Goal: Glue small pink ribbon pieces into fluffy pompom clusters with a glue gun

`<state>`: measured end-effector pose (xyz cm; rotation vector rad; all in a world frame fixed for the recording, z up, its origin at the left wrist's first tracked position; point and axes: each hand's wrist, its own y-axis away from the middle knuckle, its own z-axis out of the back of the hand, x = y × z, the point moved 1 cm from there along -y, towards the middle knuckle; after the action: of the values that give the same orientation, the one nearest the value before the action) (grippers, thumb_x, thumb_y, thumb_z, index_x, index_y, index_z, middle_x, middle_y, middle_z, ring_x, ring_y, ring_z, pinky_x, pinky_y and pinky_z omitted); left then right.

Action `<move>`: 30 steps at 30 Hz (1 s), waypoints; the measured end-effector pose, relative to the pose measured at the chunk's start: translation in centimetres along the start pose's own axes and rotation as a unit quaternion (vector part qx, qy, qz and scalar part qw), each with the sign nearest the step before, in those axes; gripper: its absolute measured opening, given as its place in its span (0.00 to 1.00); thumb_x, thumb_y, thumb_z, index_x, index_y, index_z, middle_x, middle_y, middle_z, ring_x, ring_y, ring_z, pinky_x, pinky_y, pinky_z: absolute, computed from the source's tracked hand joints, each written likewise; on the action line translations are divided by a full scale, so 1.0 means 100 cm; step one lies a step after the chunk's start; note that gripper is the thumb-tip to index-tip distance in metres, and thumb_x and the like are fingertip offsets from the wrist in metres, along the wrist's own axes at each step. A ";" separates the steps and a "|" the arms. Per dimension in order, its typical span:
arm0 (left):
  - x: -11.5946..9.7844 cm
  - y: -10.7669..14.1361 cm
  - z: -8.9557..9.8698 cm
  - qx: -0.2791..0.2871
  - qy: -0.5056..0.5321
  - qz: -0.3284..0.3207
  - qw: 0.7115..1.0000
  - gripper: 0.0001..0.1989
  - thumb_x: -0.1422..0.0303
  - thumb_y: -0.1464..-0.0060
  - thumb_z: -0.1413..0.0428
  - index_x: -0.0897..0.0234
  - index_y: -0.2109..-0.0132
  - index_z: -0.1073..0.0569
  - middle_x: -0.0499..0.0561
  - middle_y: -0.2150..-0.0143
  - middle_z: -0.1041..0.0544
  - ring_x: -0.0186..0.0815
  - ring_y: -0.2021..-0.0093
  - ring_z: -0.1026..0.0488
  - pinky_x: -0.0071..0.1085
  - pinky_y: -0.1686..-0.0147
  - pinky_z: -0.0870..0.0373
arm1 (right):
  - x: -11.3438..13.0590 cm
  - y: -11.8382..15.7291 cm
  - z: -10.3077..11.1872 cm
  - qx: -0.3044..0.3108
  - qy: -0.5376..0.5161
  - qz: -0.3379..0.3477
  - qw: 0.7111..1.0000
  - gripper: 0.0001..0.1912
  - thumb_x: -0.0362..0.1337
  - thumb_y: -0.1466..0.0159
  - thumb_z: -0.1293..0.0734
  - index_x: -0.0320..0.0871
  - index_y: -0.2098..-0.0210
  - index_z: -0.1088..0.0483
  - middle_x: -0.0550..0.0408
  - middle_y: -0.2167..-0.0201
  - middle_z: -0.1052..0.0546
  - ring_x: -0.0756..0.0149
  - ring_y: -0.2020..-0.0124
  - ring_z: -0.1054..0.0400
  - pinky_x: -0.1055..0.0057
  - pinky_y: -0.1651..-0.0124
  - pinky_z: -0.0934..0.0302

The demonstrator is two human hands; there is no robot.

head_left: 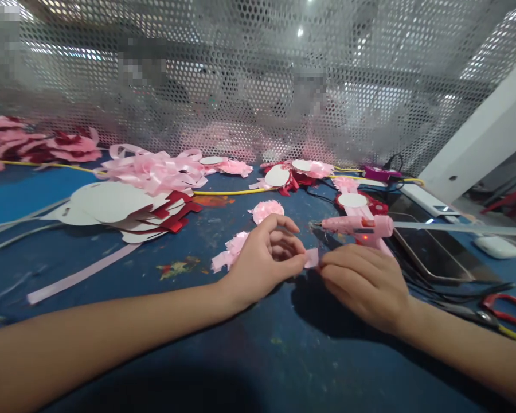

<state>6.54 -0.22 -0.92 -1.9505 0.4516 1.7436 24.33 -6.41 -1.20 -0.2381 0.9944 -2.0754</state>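
Observation:
My left hand (270,252) pinches one end of a small pale pink ribbon piece (312,258) between thumb and fingers. At its other end, the closed fingers of my right hand (361,284) meet the ribbon; their tips are partly hidden. Just beyond my right hand lies a pink glue gun (361,226) with its red light on, its nozzle pointing left and a glue stick (456,228) out of its back. A round pink ruffled rosette (267,211) rests behind my left hand. Another frilled pink ribbon piece (230,252) lies partly behind that hand.
White and red card cutouts (107,203) are stacked at left, near a loose pink ribbon heap (155,166). Finished rosettes with white discs (277,176) line the back by a perforated metal screen (241,86). At right are a phone (438,238), scissors (484,316) and a yellow cable (236,192).

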 end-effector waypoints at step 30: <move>0.005 -0.010 0.000 -0.009 0.016 0.111 0.994 0.13 0.78 0.58 0.39 0.63 0.66 0.34 0.43 0.74 0.28 0.25 0.76 0.31 0.20 0.75 0.34 | -0.010 -0.008 -0.008 0.019 -0.131 -0.171 0.976 0.08 0.28 0.36 0.37 0.46 0.64 0.28 0.55 0.68 0.20 0.68 0.66 0.25 0.70 0.61 0.28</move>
<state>7.13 0.67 -1.31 -2.0076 0.6900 1.8589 24.16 -4.96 -1.04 -0.6862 0.7933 -2.2915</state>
